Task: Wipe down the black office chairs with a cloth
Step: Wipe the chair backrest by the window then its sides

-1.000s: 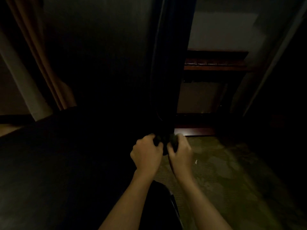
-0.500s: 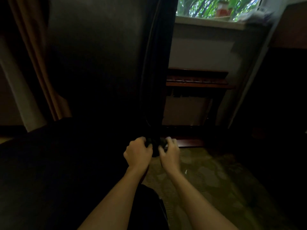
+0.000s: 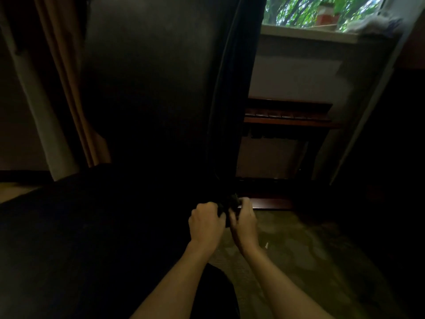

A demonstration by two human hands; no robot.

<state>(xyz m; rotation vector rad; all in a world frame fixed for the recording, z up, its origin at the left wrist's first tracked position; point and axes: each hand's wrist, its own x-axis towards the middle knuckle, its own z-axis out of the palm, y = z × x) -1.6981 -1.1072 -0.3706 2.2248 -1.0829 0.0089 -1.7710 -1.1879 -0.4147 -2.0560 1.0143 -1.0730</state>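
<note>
A black office chair fills the left and middle of the dim head view: its tall backrest (image 3: 156, 88) stands upright and its seat (image 3: 92, 238) spreads below. My left hand (image 3: 205, 223) and my right hand (image 3: 244, 221) sit close together at the lower right corner of the backrest, where it meets the seat. Both have their fingers curled around a small dark cloth (image 3: 227, 209) bunched between them. The cloth is mostly hidden by my fingers and the shadow.
A brown curtain (image 3: 66, 88) hangs at the left behind the chair. A dark wooden piece of furniture (image 3: 287, 118) stands under a window (image 3: 322, 10) at the back right. Patterned carpet (image 3: 299, 249) covers the floor to the right. A dark panel (image 3: 402, 157) rises at far right.
My view has tilted up, bringing the window into sight. Both hands stay clasped on the cloth at the base of the backrest and have hardly shifted against the chair.
</note>
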